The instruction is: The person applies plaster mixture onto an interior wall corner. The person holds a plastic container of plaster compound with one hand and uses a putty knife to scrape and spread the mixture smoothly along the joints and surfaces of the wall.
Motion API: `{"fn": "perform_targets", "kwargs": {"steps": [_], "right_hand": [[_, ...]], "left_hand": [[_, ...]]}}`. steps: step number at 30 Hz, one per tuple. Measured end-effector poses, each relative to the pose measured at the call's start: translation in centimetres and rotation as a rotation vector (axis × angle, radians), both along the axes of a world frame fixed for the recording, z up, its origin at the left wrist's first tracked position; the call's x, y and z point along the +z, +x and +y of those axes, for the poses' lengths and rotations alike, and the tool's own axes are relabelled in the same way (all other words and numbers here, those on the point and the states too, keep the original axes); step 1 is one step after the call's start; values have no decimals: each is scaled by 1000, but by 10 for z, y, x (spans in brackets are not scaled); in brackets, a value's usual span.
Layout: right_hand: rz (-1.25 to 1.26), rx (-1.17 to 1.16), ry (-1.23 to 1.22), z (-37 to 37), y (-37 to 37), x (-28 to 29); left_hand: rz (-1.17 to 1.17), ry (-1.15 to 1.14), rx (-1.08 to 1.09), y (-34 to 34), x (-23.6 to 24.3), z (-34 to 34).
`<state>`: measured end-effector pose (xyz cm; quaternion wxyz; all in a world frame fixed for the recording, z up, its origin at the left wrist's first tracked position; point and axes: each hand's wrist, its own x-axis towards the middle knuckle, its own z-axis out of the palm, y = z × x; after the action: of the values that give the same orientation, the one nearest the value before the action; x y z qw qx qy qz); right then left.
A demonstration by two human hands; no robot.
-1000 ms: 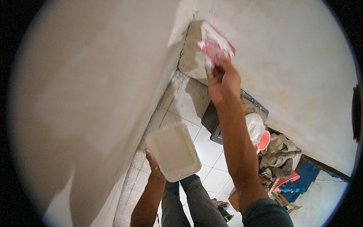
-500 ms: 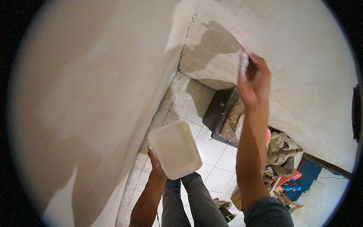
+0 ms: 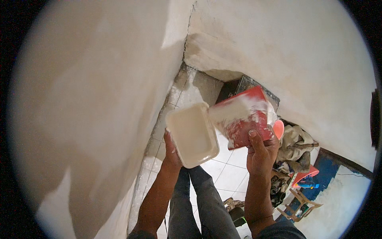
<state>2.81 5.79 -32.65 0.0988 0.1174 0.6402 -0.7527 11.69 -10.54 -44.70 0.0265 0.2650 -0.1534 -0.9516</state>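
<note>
My left hand [image 3: 172,153] is closed on a rectangular cream plastic container [image 3: 193,135] with pale, smooth material inside, gripping it by its left side. My right hand [image 3: 262,151] holds a wide red flat spreader [image 3: 248,127] smeared with white paste, its thumb on the near face. The spreader's left end is at the container's right edge; whether they touch I cannot tell. Both are held low in front of the wall corner, above the tiled floor [image 3: 230,173].
Walls [image 3: 278,40] rise on the left and ahead. A dark box [image 3: 229,89] stands by the far wall. To the right lie a pink scoop [image 3: 278,130], bundled cloth [image 3: 294,141], a red plastic item [image 3: 308,175] and a wooden chair frame [image 3: 298,207].
My right hand has come down from the far wall, bringing the red spreader toward me and turning it beside the container. My left hand has raised the container slightly and shifted it right.
</note>
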Motion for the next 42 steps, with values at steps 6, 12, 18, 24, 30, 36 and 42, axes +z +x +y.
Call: {"fn": "perform_targets", "kwargs": {"steps": [6,12,18,24,30,36,42], "right_hand": [[-46,277,349,-21,3,21],[-9,527,796,-28,4,-4],[44,511,719,-29,11,-26],[-97,481,496,-17,1,-20],[-215,291,148,4,-12,-23],[-223,326,-125,21,-29,-44],[-269,116,-513,4,-73,-81]], "left_hand": [[-14,-38,-58,-11,-3,8],[65,67,-157,-14,-2,18],[-4,76,-198,-21,2,30],[122,55,-234,-24,-1,28],[33,139,-117,-20,-2,31],[82,-96,-10,-34,24,14],[16,-103,99,-33,24,-8]]}}
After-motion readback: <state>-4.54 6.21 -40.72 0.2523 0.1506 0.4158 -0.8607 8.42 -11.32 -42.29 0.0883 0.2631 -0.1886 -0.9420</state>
